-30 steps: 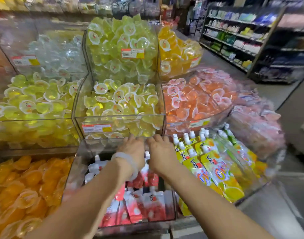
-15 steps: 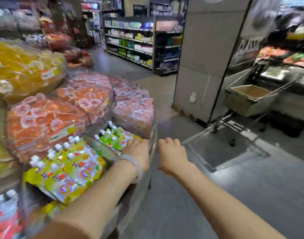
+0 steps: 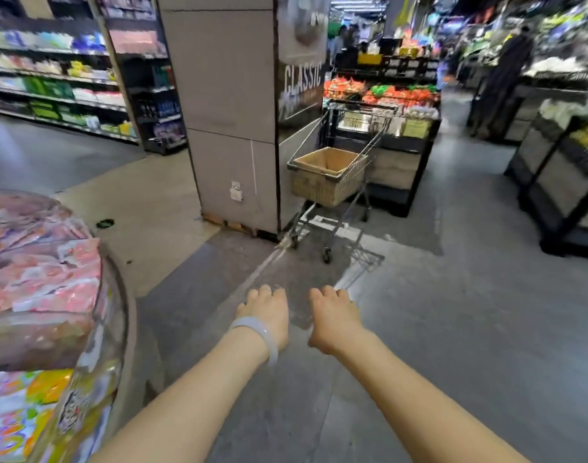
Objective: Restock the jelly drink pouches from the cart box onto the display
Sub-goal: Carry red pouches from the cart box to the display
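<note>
A wire shopping cart [image 3: 342, 155] stands across the aisle beside a grey pillar, with an open brown cardboard box [image 3: 329, 162] in its basket; what the box holds is hidden. My left hand [image 3: 267, 312], with a pale bangle on the wrist, and my right hand [image 3: 332, 315] are stretched out side by side over the grey floor, fingers loosely bent, holding nothing. The clear-walled display [image 3: 95, 329] sits at the left edge, with pink packs above and yellow jelly drink pouches [image 3: 25, 416] below.
The grey pillar [image 3: 232, 111] with a "CLASSIC" poster rises just left of the cart. A produce stand [image 3: 396, 105] sits behind the cart. Dark display stands [image 3: 559, 182] line the right side. A person in dark clothes [image 3: 506, 78] stands far back right. Stocked shelves fill the far left.
My view has swung right, from the jelly bins to the aisle and the cart. Both hands left the red pouch bin and now hang empty over the floor.
</note>
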Tool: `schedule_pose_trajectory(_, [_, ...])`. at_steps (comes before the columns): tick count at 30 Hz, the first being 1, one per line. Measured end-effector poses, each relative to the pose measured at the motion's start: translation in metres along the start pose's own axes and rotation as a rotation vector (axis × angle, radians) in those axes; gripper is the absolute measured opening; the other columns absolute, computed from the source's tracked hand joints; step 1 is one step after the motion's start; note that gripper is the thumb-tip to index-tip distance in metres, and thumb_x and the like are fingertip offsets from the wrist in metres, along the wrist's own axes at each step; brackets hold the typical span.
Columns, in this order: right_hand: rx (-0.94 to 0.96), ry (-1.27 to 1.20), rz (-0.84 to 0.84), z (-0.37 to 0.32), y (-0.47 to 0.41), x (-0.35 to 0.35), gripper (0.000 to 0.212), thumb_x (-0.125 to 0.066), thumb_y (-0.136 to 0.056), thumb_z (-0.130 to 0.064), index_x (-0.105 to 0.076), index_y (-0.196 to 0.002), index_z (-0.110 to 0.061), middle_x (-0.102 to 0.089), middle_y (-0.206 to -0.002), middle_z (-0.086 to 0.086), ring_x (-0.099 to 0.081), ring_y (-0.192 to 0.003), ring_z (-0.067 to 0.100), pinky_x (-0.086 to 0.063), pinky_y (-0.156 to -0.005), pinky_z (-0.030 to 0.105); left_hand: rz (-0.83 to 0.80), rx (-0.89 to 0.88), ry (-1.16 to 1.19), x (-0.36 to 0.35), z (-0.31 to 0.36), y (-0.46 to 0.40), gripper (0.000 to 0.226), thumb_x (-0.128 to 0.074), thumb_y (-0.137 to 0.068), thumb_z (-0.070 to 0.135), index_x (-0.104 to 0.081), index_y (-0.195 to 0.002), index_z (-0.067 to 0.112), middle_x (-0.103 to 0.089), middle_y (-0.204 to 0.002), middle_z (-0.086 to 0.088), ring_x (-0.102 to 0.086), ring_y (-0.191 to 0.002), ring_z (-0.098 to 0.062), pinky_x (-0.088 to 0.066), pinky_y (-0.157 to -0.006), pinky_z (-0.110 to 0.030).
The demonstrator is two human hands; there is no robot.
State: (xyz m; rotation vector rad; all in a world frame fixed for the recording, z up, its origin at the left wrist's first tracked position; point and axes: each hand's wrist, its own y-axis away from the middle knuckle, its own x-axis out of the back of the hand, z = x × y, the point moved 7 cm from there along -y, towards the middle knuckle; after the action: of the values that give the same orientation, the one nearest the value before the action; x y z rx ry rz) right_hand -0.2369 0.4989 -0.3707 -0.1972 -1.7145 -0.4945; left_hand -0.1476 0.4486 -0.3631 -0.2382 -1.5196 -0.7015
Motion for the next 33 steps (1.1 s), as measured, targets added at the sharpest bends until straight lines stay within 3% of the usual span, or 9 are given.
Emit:
schedule_pose_trajectory(5, [-0.034, -0.003, -0.003, 0.025, -0.098, 0.035, 0.061, -0.066, -0.083, -0.019, -0.034, -0.134, -0.012, -0.039, -0.134, 0.012, -0.035, -0.126, 0.034, -0.038, -0.098, 0.038, -0.015, -0.077, 0.004, 0.036, 0.018, -0.105, 0.055, -0.062, -0.087, 0.026, -0.035, -0.131, 0.011, -0.031, -0.14, -0.01, -0.03, -0.131, -0.03, -0.036, -0.102, -0.04])
schedule_pose_trajectory(9, [-0.064, 0.001, 0.011, 0.045, -0.182, 0.065, 0.062, -0.065, -0.083, -0.019, -0.034, -0.136, -0.012, -0.039, -0.135, 0.012, -0.035, -0.126, 0.034, -0.038, -0.101, 0.039, 0.012, -0.138, 0.001, 0.07, 0.03, -0.191, 0.043, -0.052, -0.09, 0.017, -0.035, -0.13, 0.01, -0.029, -0.143, -0.011, -0.029, -0.132, -0.03, -0.035, -0.102, -0.039])
schedule_pose_trajectory(14, [-0.125, -0.022, -0.056, 0.08, -0.267, 0.067, 0.075, -0.071, -0.08, -0.022, -0.029, -0.141, -0.014, -0.037, -0.138, 0.012, -0.033, -0.128, 0.034, -0.035, -0.106, 0.041, -0.038, -0.195, -0.045, 0.083, 0.052, -0.285, 0.048, -0.056, -0.09, 0.018, -0.034, -0.132, 0.011, -0.032, -0.14, -0.011, -0.031, -0.13, -0.03, -0.036, -0.101, -0.038])
schedule_pose_trajectory(17, [-0.15, -0.044, -0.058, 0.108, -0.324, 0.07, 0.065, -0.067, -0.083, -0.018, -0.033, -0.137, -0.012, -0.038, -0.137, 0.013, -0.034, -0.127, 0.034, -0.037, -0.104, 0.041, -0.07, -0.21, -0.069, 0.087, 0.065, -0.348, 0.048, -0.056, -0.09, 0.017, -0.034, -0.132, 0.011, -0.031, -0.141, -0.011, -0.029, -0.132, -0.03, -0.035, -0.103, -0.039])
schedule_pose_trajectory(24, [-0.15, -0.032, -0.078, 0.173, -0.499, 0.097, 0.055, -0.066, -0.083, -0.016, -0.037, -0.13, -0.012, -0.04, -0.132, 0.014, -0.036, -0.124, 0.035, -0.038, -0.102, 0.042, -0.098, -0.138, -0.06, 0.116, 0.084, -0.524, 0.051, -0.052, -0.09, 0.014, -0.031, -0.136, 0.011, -0.029, -0.142, -0.011, -0.025, -0.136, -0.032, -0.034, -0.105, -0.041])
schedule_pose_trajectory(30, [-0.079, -0.066, -0.057, 0.201, -0.639, 0.153, 0.047, -0.058, -0.086, -0.009, -0.039, -0.128, -0.011, -0.041, -0.131, 0.015, -0.036, -0.124, 0.035, -0.038, -0.097, 0.044, -0.091, -0.058, -0.036, 0.162, 0.091, -0.667, 0.047, -0.057, -0.087, 0.015, -0.037, -0.129, 0.014, -0.033, -0.137, -0.01, -0.032, -0.129, -0.03, -0.039, -0.1, -0.04])
schedule_pose_trajectory(33, [-0.061, -0.057, -0.112, 0.21, -0.702, 0.16, 0.054, -0.062, -0.083, -0.01, -0.037, -0.131, -0.01, -0.04, -0.132, 0.016, -0.036, -0.124, 0.036, -0.039, -0.098, 0.045, -0.129, -0.042, -0.035, 0.17, 0.09, -0.732, 0.051, -0.061, -0.085, 0.018, -0.037, -0.129, 0.014, -0.034, -0.137, -0.009, -0.032, -0.129, -0.029, -0.038, -0.102, -0.04])
